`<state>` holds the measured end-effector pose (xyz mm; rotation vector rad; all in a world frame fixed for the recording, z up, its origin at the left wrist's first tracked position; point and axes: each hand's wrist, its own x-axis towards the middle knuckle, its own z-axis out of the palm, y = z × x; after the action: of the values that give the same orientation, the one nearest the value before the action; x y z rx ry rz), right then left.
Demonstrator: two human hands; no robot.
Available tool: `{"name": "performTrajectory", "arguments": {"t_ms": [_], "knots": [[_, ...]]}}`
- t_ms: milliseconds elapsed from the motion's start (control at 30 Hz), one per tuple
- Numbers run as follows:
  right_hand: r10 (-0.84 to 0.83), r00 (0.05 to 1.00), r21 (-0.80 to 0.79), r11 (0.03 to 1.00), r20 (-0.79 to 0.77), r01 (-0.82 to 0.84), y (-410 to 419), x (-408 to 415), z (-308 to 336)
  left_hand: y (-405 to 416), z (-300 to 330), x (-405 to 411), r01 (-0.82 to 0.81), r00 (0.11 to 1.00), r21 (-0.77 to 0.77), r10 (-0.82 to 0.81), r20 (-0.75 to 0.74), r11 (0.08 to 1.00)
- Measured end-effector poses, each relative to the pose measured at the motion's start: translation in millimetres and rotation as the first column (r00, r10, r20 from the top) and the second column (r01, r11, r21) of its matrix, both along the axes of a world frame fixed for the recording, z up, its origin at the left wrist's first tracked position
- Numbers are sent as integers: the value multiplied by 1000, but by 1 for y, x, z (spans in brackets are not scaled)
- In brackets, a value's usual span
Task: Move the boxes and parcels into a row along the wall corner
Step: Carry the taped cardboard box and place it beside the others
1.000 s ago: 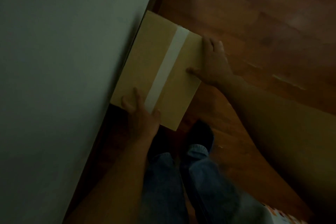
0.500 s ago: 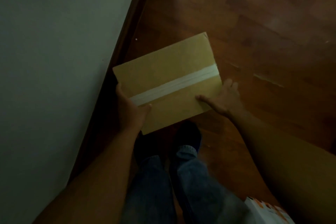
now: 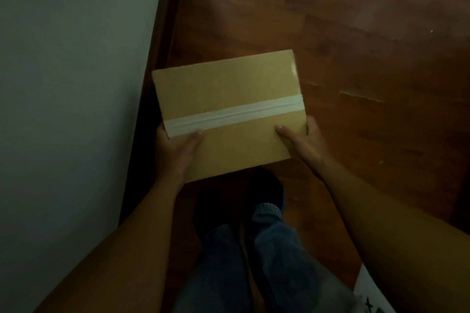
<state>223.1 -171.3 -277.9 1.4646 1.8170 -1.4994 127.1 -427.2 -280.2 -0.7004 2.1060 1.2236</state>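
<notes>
A flat brown cardboard box (image 3: 223, 89) with a white tape strip across its top is held in both my hands over the wooden floor, just right of the wall. My left hand (image 3: 175, 152) grips its near left corner, thumb on the tape. My right hand (image 3: 305, 145) grips the near right corner, thumb on top and fingers around the side. The box's underside is hidden, so I cannot tell whether it touches the floor.
A pale wall (image 3: 71, 84) with a dark skirting board (image 3: 162, 33) runs along the left. Reddish wooden floor (image 3: 356, 46) stretches ahead and right. My feet in dark shoes (image 3: 267, 190) stand just behind the box. A white printed parcel (image 3: 368, 295) pokes in at the bottom right.
The box has been turned from lengthwise against the wall to crosswise, with the tape strip now running left to right, and pulled away from the skirting board. Both hands shifted to its near corners.
</notes>
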Motion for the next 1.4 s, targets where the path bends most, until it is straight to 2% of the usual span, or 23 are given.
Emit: {"name": "performTrajectory", "arguments": {"t_ms": [100, 200, 433, 667, 967, 1067, 1167, 1233, 1400], "knots": [[-92, 995, 65, 993, -27, 94, -1, 21, 17, 10, 19, -16, 170, 985, 15, -169, -43, 985], [-192, 981, 84, 977, -40, 195, -1, 42, 39, 27, 45, -29, 357, 932, 21, -355, -70, 934], [-411, 909, 86, 905, -70, 416, 11, 103, 88, 93, 108, -27, 689, 720, 23, -680, -138, 725], [-620, 780, 120, 771, -79, 625, 29, 215, 144, 171, 156, 47, 871, 491, 92, -848, -200, 482], [-811, 560, 173, 535, -169, 827, 17, 407, 196, 245, 207, 218, 982, 187, 51, -935, -300, 180], [-857, 469, 220, 426, -212, 878, 8, 478, 210, 266, 226, 295, 997, 70, 11, -930, -360, 71], [-902, 370, 257, 312, -222, 915, -3, 544, 220, 282, 263, 376, 999, -51, -1, -936, -348, -54], [-929, 292, 273, 227, -227, 935, -11, 583, 225, 295, 235, 408, 995, -82, 17, -924, -373, -95], [-966, 79, 278, 8, -245, 961, -49, 653, 220, 313, 216, 492, 962, -233, 19, -859, -455, -271]]}}
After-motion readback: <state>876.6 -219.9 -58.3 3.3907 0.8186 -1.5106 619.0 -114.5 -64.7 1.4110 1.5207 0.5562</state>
